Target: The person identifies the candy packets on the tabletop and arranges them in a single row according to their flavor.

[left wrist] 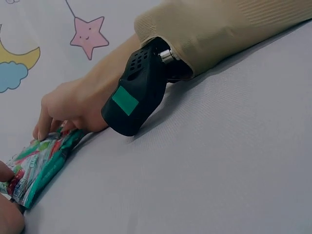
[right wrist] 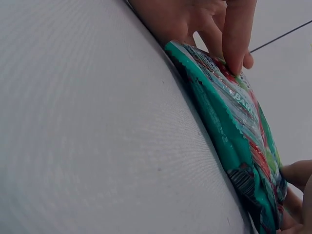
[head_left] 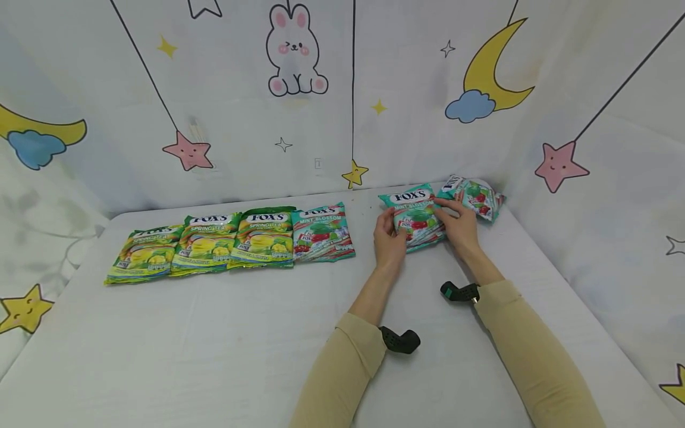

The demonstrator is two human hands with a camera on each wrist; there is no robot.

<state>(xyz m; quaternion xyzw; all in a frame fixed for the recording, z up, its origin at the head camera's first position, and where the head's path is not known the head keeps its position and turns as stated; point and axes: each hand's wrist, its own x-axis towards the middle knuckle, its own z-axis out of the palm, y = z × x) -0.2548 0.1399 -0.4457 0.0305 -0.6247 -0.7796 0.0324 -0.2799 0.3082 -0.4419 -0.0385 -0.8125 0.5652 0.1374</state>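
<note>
In the head view, both my hands hold a teal Fox's Mint Blossom candy bag (head_left: 420,221) at the back right of the table. My left hand (head_left: 390,241) grips its left side, thumb on the front. My right hand (head_left: 461,229) pinches the right side. The left wrist view catches the right hand (left wrist: 73,105) across the bag (left wrist: 46,156). The right wrist view shows the left hand (right wrist: 195,19) at the far end of the bag (right wrist: 229,117). Beside the right hand lies another Mint Blossom bag (head_left: 476,199), tilted and partly covered.
Left of my hands stands a row: a Mint Blossom bag (head_left: 322,233), then three yellow-green Spring Tea bags, the nearest one (head_left: 263,239) touching it. They lie on a white-covered table (head_left: 214,345). A patterned cloth wall (head_left: 241,154) rises directly behind.
</note>
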